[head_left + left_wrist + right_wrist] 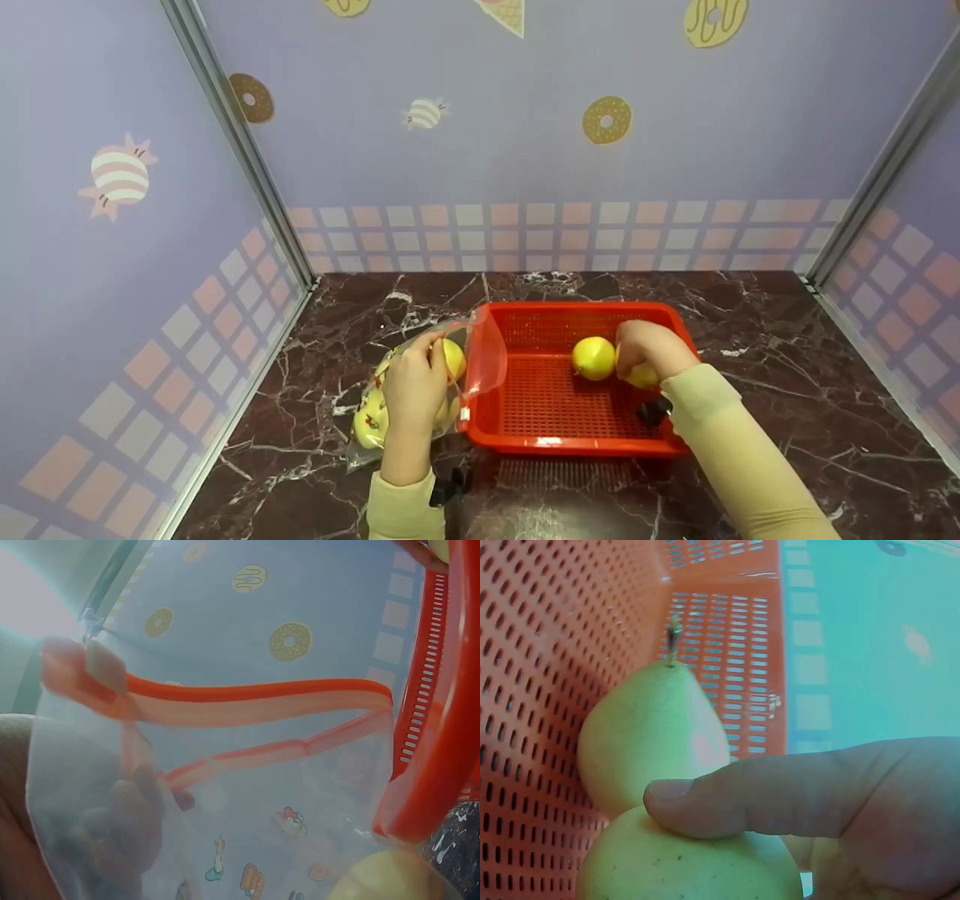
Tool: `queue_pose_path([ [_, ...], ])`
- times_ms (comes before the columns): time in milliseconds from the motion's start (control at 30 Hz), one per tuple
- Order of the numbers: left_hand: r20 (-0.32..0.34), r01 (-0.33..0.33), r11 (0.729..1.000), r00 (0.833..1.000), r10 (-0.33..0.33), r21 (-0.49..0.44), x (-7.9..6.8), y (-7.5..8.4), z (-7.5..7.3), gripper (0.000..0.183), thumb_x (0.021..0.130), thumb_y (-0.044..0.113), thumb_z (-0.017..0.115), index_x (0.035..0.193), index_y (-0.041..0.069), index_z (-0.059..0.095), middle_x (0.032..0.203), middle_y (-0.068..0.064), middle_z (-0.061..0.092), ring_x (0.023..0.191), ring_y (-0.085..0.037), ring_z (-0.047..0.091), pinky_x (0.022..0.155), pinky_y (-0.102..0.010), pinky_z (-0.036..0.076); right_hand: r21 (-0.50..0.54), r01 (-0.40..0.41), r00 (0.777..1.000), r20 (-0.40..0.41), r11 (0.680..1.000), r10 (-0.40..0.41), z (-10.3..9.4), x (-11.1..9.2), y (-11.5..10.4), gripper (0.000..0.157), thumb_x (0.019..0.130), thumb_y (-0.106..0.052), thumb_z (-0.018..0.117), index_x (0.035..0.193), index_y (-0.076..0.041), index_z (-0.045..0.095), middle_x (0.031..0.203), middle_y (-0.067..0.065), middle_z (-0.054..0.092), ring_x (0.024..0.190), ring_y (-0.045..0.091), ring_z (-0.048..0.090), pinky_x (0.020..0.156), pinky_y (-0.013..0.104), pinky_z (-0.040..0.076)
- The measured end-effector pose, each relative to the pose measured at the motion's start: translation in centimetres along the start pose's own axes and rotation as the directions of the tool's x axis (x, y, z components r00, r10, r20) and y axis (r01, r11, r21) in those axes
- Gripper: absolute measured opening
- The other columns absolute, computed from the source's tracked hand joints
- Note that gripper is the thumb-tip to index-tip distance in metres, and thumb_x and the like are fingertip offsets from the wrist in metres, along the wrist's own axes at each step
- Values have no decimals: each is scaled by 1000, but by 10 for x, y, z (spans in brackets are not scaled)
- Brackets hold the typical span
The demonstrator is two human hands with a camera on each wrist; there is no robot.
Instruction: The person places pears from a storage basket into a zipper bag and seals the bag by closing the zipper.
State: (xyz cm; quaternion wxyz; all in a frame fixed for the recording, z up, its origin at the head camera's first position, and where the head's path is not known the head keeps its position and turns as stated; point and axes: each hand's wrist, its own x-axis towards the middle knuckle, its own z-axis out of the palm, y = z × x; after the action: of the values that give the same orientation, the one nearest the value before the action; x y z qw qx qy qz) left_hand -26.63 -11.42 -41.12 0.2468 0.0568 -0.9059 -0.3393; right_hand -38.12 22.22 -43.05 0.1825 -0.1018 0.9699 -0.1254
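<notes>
My left hand (415, 379) pinches the upper edge of a clear zip bag (247, 817) with a red-orange zip band. Its mouth gapes toward the basket, and several yellow-green pears (370, 420) show through the printed plastic. Inside the red plastic basket (540, 444), my right hand (651, 348) grips a pear (690, 862), thumb across its top. Beside that one, a second pear (594, 358) rests in the basket; the right wrist view shows a pear with its stem up (656, 739) just behind the gripped one. My right fingers are partly hidden.
Basket and bag stand side by side on a dark marble-patterned tabletop (300, 480). Purple panels (525, 165) with sweets printed on them enclose the back and both sides. The basket's raised rim lies between the bag's mouth and the pears inside.
</notes>
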Motion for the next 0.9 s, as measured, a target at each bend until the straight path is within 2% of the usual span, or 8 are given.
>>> queue_pose_path([
  [167, 4, 6, 1000, 1000, -6, 1, 0, -1, 1, 24, 101, 21, 60, 116, 13, 77, 104, -19, 78, 87, -44, 74, 67, -57, 55, 81, -12, 999, -34, 997, 14, -3, -6, -1, 38, 61, -9, 81, 95, -2, 67, 89, 8, 65, 77, 22, 52, 69, 32, 47],
  [367, -1, 16, 1000, 1000, -15, 6, 1, 1, 0, 24, 101, 22, 60, 115, 15, 78, 103, -20, 78, 87, -44, 74, 68, -58, 55, 135, 2, 997, -73, 991, 8, -8, -14, -2, 54, 65, -10, 81, 114, 3, 63, 100, 17, 68, 86, 25, 59, 76, 36, 52],
  [500, -8, 6, 1000, 1000, -6, 9, 1, 0, 0, 24, 101, 21, 61, 115, 13, 78, 101, -20, 78, 85, -45, 74, 67, -58, 55, 222, 22, 995, -96, 975, 0, -10, -20, -3, 57, 69, -12, 80, 121, 2, 61, 107, 21, 66, 86, 26, 62, 68, 34, 53],
  [600, -9, 4, 1000, 1000, -4, 10, 1, -1, 0, 23, 100, 21, 61, 115, 12, 78, 101, -21, 78, 85, -45, 74, 67, -58, 55, 311, 29, 994, -106, 950, 4, -10, -25, -5, 59, 74, -14, 80, 127, 1, 58, 116, 25, 64, 87, 26, 64, 63, 32, 53],
  [700, -3, 9, 1000, 1000, -9, 12, 1, -1, 0, 23, 101, 20, 61, 115, 13, 78, 101, -22, 78, 86, -46, 74, 68, -58, 55, 352, 55, 989, -149, 934, -3, -9, -28, -7, 60, 75, -15, 81, 129, 0, 57, 121, 26, 63, 92, 28, 65, 67, 33, 55],
  [900, 17, 21, 1000, 1000, -22, 11, 1, 0, -1, 25, 101, 22, 60, 117, 13, 77, 102, -23, 77, 88, -46, 74, 70, -58, 55, 419, 112, 974, -228, 901, -15, -4, -32, -10, 61, 80, -19, 81, 131, 1, 56, 118, 25, 64, 97, 31, 65, 73, 34, 57],
])
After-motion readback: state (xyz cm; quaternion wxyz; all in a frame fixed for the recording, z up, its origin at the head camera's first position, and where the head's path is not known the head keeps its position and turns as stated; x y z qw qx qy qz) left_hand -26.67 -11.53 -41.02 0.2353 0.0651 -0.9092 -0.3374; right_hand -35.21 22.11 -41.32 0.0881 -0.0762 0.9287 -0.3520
